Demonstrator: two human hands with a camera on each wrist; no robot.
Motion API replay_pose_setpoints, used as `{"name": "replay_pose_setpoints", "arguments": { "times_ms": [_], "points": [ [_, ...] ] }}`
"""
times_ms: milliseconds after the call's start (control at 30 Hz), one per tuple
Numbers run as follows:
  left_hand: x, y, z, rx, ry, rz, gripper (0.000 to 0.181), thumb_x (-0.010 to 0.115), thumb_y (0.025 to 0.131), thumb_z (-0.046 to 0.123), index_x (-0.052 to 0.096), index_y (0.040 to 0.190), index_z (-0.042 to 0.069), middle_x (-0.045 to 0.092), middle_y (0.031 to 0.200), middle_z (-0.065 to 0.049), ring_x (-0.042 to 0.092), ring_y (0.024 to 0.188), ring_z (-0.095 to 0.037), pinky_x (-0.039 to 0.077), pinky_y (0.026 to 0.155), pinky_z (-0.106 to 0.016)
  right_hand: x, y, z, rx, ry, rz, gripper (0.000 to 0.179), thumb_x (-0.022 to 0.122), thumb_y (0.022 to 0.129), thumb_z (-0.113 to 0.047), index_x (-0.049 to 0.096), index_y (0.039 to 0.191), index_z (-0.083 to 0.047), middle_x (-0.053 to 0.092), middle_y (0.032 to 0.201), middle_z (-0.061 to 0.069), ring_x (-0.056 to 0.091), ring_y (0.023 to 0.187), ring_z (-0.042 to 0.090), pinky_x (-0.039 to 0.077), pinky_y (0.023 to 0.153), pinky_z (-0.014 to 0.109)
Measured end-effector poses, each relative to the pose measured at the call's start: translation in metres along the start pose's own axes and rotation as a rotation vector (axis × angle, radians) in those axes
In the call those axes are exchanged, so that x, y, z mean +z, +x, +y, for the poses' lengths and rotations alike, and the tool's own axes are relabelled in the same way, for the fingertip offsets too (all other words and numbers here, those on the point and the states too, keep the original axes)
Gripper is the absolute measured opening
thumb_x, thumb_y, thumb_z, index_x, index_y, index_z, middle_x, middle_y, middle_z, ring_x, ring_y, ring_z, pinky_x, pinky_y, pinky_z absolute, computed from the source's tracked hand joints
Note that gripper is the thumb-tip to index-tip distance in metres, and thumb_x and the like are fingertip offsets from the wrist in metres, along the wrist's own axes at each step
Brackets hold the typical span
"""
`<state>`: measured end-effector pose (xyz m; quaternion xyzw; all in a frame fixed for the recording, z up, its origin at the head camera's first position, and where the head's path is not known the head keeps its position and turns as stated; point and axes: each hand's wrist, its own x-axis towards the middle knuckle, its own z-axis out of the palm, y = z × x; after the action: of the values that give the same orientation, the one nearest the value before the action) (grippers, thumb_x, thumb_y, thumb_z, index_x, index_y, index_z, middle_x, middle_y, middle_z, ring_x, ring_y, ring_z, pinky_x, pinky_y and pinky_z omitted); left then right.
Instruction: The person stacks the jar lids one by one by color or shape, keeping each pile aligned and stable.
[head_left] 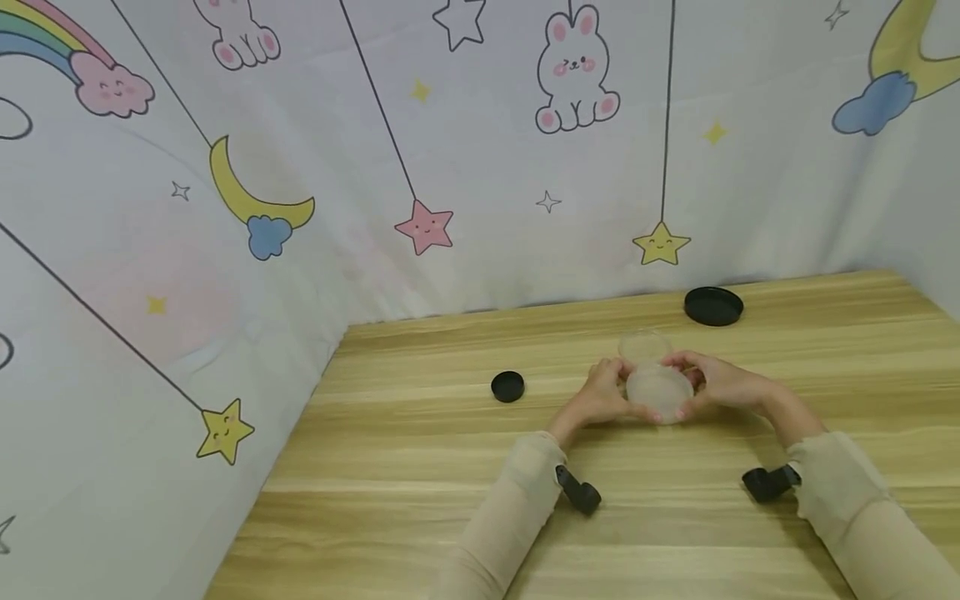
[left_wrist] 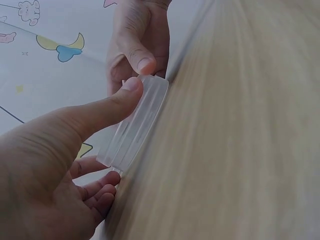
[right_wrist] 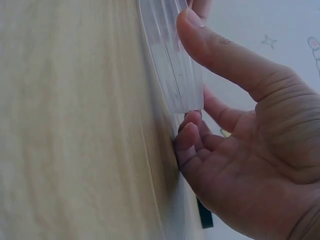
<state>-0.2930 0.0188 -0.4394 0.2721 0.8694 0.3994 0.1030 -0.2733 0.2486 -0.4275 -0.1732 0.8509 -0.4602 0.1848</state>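
Both hands grip a round, shallow, translucent plastic container [head_left: 660, 395] from opposite sides, low over the wooden table. My left hand [head_left: 603, 393] has its thumb along the near edge of the container and its fingers curled by the left side. From the right, my right hand [head_left: 722, 385] holds it with thumb in front and fingers behind. Ridged side walls of the container [left_wrist: 140, 122] show in the left wrist view. Just behind it lies a clear round piece [head_left: 643, 343]; whether the two are joined, I cannot tell.
On the wooden table [head_left: 420, 467], a small black round lid or dish [head_left: 507, 386] lies left of the hands. A larger black one [head_left: 713, 306] sits near the back edge. A printed cloth [head_left: 495, 167] hangs behind and to the left.
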Motion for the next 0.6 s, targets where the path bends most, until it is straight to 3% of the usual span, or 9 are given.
{"name": "replay_pose_setpoints", "arguments": {
  "times_ms": [433, 600],
  "points": [
    [0.0029, -0.0002, -0.0020, -0.020, 0.048, -0.010, 0.067, 0.090, 0.068, 0.032, 0.060, 0.123, 0.010, 0.057, 0.112, 0.001, 0.040, 0.101, -0.005, 0.037, 0.086, -0.017, 0.0012, -0.0020, 0.0042, -0.011, 0.040, -0.031, 0.087, 0.081, 0.077, -0.014, 0.028, 0.144, 0.002, 0.047, 0.122, 0.022, 0.048, 0.098, 0.021, 0.043, 0.080, 0.026],
    [0.0020, -0.0012, -0.0011, -0.008, 0.123, -0.037, 0.074, 0.089, 0.069, 0.035, 0.055, 0.129, 0.008, 0.055, 0.123, -0.002, 0.041, 0.110, -0.009, 0.037, 0.091, -0.018, 0.0004, -0.0036, 0.0035, -0.021, 0.042, -0.051, 0.092, 0.081, 0.078, -0.014, 0.022, 0.146, 0.005, 0.046, 0.123, 0.024, 0.049, 0.101, 0.020, 0.045, 0.082, 0.023]
  ]
}}
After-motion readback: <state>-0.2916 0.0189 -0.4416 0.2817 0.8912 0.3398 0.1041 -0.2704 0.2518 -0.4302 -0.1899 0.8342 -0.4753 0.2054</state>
